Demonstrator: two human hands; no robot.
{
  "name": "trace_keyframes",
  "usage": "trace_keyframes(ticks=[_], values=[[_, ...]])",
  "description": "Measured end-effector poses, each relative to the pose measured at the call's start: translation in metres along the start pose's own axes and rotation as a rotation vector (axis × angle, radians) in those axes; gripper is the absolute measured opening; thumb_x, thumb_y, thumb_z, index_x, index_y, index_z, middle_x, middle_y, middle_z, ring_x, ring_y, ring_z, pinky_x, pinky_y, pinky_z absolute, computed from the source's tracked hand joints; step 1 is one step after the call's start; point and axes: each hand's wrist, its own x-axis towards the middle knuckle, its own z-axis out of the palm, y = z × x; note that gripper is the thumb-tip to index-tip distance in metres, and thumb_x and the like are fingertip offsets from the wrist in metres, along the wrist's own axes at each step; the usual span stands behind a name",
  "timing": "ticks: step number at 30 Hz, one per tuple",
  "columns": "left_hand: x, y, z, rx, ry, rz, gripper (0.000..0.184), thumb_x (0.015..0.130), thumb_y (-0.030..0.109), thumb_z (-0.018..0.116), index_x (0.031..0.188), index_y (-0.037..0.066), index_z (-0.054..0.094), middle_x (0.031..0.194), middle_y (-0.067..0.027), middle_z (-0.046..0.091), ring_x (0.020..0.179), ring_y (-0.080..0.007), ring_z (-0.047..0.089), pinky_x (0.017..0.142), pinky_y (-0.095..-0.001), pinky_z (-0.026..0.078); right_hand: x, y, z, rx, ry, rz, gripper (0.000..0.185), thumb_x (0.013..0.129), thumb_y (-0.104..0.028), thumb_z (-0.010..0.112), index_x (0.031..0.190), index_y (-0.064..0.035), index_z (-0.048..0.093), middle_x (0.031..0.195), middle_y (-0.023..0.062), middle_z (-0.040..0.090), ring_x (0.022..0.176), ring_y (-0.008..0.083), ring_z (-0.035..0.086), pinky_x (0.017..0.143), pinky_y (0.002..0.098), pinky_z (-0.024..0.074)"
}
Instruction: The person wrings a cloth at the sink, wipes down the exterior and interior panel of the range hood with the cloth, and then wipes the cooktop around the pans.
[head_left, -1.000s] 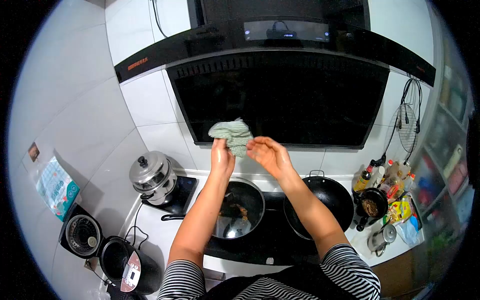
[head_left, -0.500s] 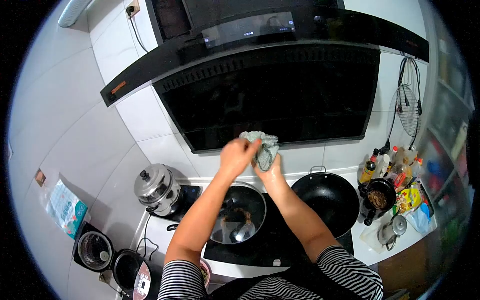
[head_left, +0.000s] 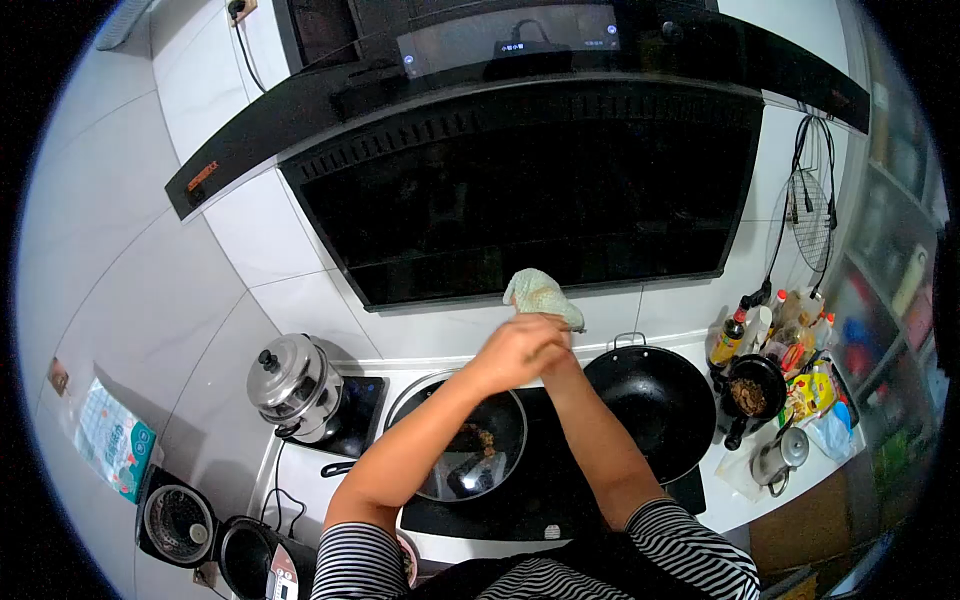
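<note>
A crumpled pale green cloth (head_left: 543, 297) is held up in front of the range hood's lower edge, above the stove. My right hand (head_left: 560, 343) is under it, gripping it, mostly hidden by the cloth and my other hand. My left hand (head_left: 515, 350) crosses over my right wrist with its fingers curled; what they press on is hidden. Below my left forearm is a black pan with a glass lid (head_left: 492, 462), some brown food showing through. An uncovered black wok (head_left: 655, 410) sits to the right of my right forearm.
A steel steamer pot (head_left: 290, 385) and an open rice cooker (head_left: 250, 560) are on the left. On the right counter are bottles (head_left: 728, 340), a small black pot of brown food (head_left: 750, 388) and a metal jug (head_left: 780, 460). The dark range hood (head_left: 530, 200) is overhead.
The cloth passed from my left hand to my right, and my left hand has moved across onto my right wrist. The view has shifted and tilted.
</note>
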Motion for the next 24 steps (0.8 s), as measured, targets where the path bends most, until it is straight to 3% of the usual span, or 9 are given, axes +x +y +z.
trace_keyframes(ticks=[3,6,7,8,10,15,19,23,24], values=[[-0.028,-0.071,-0.013,-0.296,0.279,-0.490,0.015,0.083,0.016,0.056,0.083,0.001,0.060,0.092,-0.0090,0.063,0.088,-0.0199,0.059,0.075,-0.0312,0.046,0.027,-0.016,-0.008,0.172,-0.031,0.051,0.020,0.081,-0.009,0.046,0.098,-0.0010,0.055,0.093,0.0131,0.056,0.087,0.0248,0.056,0.077,0.0331,0.0470],[-0.044,-0.129,-0.045,-0.621,0.712,-0.863,0.025,0.090,0.025,0.046,0.091,0.005,0.059,0.088,-0.0068,0.064,0.075,-0.0146,0.061,0.067,-0.0258,0.046,0.041,-0.028,-0.002,-0.688,-0.510,-0.092,0.017,0.083,-0.012,0.046,0.091,0.0003,0.055,0.092,0.0107,0.056,0.074,0.0207,0.052,0.067,0.0299,0.0443],[-0.043,-0.133,-0.060,-0.682,0.790,-0.976,0.025,0.090,0.025,0.047,0.097,0.004,0.057,0.089,-0.0082,0.064,0.075,-0.0153,0.061,0.062,-0.0254,0.046,0.051,-0.028,-0.005,-0.692,-0.521,-0.094,0.017,0.083,-0.012,0.046,0.091,0.0003,0.055,0.092,0.0107,0.056,0.074,0.0207,0.052,0.067,0.0299,0.0443],[-0.047,-0.147,-0.067,-0.792,0.885,-1.004,0.025,0.089,0.025,0.048,0.096,0.004,0.058,0.087,-0.0080,0.065,0.072,-0.0137,0.060,0.057,-0.0240,0.043,0.060,-0.031,-0.009,-1.451,-0.565,-0.349,0.015,0.082,-0.008,0.045,0.089,0.0006,0.055,0.090,0.0100,0.056,0.075,0.0200,0.052,0.068,0.0288,0.0439],[-0.049,-0.169,-0.077,-0.916,1.037,-1.072,0.024,0.088,0.025,0.049,0.095,0.005,0.059,0.086,-0.0078,0.065,0.068,-0.0123,0.060,0.050,-0.0227,0.041,0.065,-0.039,-0.005,-2.029,-0.425,-0.487,0.015,0.078,-0.004,0.045,0.088,0.0002,0.056,0.088,0.0087,0.056,0.079,0.0174,0.052,0.072,0.0267,0.0428],[-0.070,-0.241,-0.077,-1.008,1.055,-1.129,0.031,0.084,0.036,0.057,0.090,0.006,0.057,0.081,-0.0076,0.064,0.060,-0.0140,0.058,0.044,-0.0246,0.040,0.100,-0.084,-0.061,-1.639,-0.188,-0.642,0.018,0.081,-0.010,0.046,0.094,-0.0032,0.056,0.094,0.0079,0.056,0.085,0.0172,0.052,0.076,0.0282,0.0428],[-0.052,-0.227,-0.071,-0.982,1.150,-1.156,0.031,0.082,0.035,0.060,0.082,0.005,0.056,0.072,-0.0064,0.062,0.057,-0.0126,0.056,0.043,-0.0235,0.039,0.073,-0.143,-0.032,-0.162,0.254,-0.766,0.027,0.091,-0.031,0.041,0.095,-0.0082,0.054,0.087,0.0028,0.056,0.080,0.0164,0.053,0.073,0.0278,0.0439],[-0.038,-0.218,-0.052,-0.900,1.063,-1.168,0.030,0.083,0.036,0.057,0.075,0.007,0.052,0.063,-0.0054,0.057,0.050,-0.0119,0.051,0.041,-0.0210,0.039,0.096,-0.214,-0.050,-0.197,0.232,-1.046,0.023,0.092,-0.025,0.038,0.097,-0.0067,0.049,0.089,0.0008,0.050,0.081,0.0130,0.048,0.072,0.0248,0.0420],[-0.034,-0.217,-0.045,-0.965,1.040,-1.125,0.030,0.084,0.036,0.056,0.075,0.007,0.052,0.063,-0.0055,0.056,0.050,-0.0122,0.051,0.042,-0.0216,0.039,0.108,-0.235,-0.066,-0.615,0.464,-1.231,0.021,0.089,-0.018,0.041,0.103,-0.0027,0.046,0.097,0.0050,0.047,0.089,0.0167,0.047,0.078,0.0260,0.0397]])
